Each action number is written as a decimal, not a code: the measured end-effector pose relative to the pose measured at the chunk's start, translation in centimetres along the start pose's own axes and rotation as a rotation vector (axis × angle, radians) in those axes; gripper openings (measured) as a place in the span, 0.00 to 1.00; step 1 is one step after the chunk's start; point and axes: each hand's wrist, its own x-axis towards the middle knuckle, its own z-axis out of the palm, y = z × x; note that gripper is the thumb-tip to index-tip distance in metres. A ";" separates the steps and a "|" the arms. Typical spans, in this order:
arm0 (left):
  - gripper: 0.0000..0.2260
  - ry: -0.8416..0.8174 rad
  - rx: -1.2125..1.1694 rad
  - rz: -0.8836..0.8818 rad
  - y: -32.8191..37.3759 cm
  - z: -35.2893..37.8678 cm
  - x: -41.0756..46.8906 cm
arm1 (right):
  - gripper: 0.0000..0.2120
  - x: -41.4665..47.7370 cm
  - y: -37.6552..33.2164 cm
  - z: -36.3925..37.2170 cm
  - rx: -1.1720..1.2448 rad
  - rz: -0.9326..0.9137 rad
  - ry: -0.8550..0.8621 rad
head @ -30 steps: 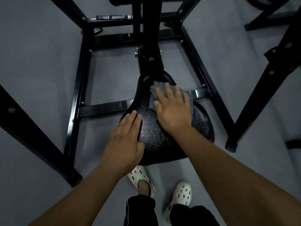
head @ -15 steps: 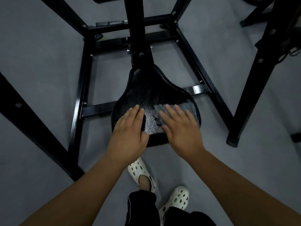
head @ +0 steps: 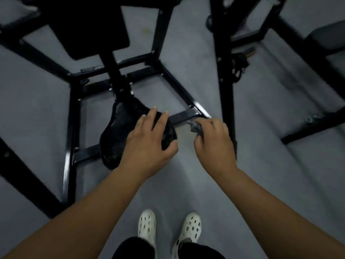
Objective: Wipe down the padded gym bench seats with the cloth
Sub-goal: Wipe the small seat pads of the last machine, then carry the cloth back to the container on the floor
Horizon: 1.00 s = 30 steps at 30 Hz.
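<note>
A black padded seat [head: 119,131] with a pebbled surface sits low in the black machine frame, left of centre. My left hand [head: 149,141] hovers over its right side with fingers spread and relaxed, and I cannot tell whether it touches the pad. To the right of the seat, off the pad, my right hand [head: 212,143] grips a bunched grey cloth [head: 196,127] that sticks out past the knuckles. A larger black back pad [head: 89,27] stands higher up at the top left.
Black steel frame bars [head: 71,128] box in the seat on the left, back and right. A black upright post [head: 224,81] rises just right of my right hand. Another bench [head: 321,40] stands at the far right. Grey floor and my white clogs [head: 147,227] lie below.
My right hand lifted off the seat, bunched the cloth and moved right of the pad. My left hand shifted to the seat's right side. The view pulled back and up.
</note>
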 end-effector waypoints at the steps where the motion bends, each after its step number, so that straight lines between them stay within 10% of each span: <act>1: 0.35 -0.004 0.012 0.045 1.5 -1.0 0.2 | 0.20 -0.5 0.0 -1.7 -0.014 0.028 0.017; 30: 0.38 0.032 -0.054 1.552 57.4 -6.4 -23.8 | 0.21 -41.9 5.3 -50.1 -0.644 0.738 1.013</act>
